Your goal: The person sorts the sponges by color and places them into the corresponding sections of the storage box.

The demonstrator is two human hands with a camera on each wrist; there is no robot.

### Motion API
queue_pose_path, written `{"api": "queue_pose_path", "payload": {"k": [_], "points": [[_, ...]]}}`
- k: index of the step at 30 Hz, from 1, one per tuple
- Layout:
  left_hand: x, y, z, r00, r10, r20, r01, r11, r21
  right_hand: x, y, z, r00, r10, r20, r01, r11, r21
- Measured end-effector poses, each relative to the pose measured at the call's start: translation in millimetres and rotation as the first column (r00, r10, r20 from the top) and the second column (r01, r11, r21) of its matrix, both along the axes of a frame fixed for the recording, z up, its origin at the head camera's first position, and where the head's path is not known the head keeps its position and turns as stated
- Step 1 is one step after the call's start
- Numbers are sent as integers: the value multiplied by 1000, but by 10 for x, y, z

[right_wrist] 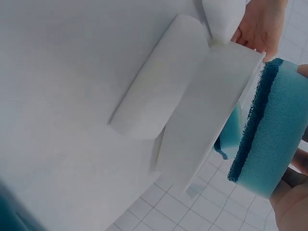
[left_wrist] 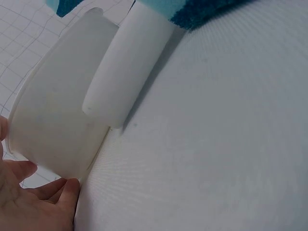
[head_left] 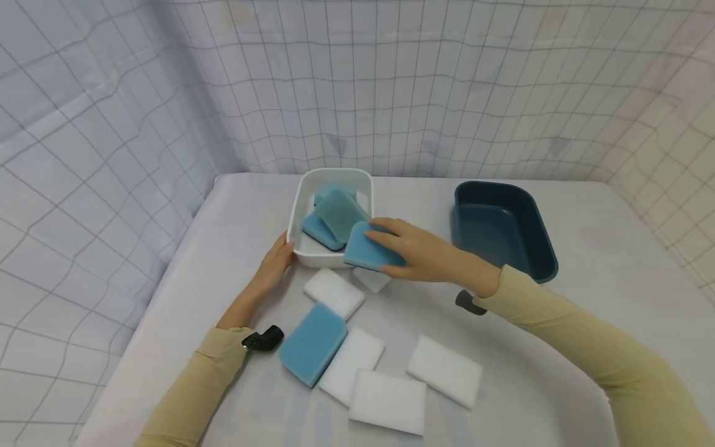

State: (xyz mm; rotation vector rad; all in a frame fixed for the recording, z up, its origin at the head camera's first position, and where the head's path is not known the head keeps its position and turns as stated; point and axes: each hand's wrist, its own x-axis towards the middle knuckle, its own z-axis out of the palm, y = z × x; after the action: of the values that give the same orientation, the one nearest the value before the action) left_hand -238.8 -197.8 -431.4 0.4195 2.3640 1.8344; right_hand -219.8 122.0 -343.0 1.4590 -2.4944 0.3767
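Note:
In the head view my right hand (head_left: 416, 248) grips a blue sponge (head_left: 368, 245) by its side, above the front right corner of a white container (head_left: 301, 248). The right wrist view shows the dark scouring layer on this sponge (right_wrist: 269, 130). Several blue sponges (head_left: 341, 214) lie inside the container. My left hand (head_left: 274, 267) rests against the container's left front corner; its fingers (left_wrist: 70, 190) touch the outer wall in the left wrist view.
In front of the container lie several white sponges (head_left: 387, 400) and one blue sponge (head_left: 314, 344). One white sponge (head_left: 374, 280) is partly hidden under the held sponge. A dark blue container (head_left: 497, 233) stands to the right. Grid-patterned cloth (head_left: 391, 93) encloses the table.

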Motion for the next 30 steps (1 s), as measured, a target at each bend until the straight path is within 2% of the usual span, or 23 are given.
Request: {"api": "queue_pose_path", "payload": {"k": [7,14,17,30], "points": [[3,27,10,1000,-10,-4,10,1000,-1,-57,-91,40,999,25,-26,-25,999,-22],[13,57,6,1000,-5,0,5,1000,3,-146,-176,66,999,-26,32,26,1000,15],[10,64,-6,1000,-22,-6,22,1000,7,-173,-201,62,998,-32,47,31,999,15],[3,74,-9,1000,-3,-19,3,1000,17,-314,-348,26,999,-29,22,29,1000,5]]}}
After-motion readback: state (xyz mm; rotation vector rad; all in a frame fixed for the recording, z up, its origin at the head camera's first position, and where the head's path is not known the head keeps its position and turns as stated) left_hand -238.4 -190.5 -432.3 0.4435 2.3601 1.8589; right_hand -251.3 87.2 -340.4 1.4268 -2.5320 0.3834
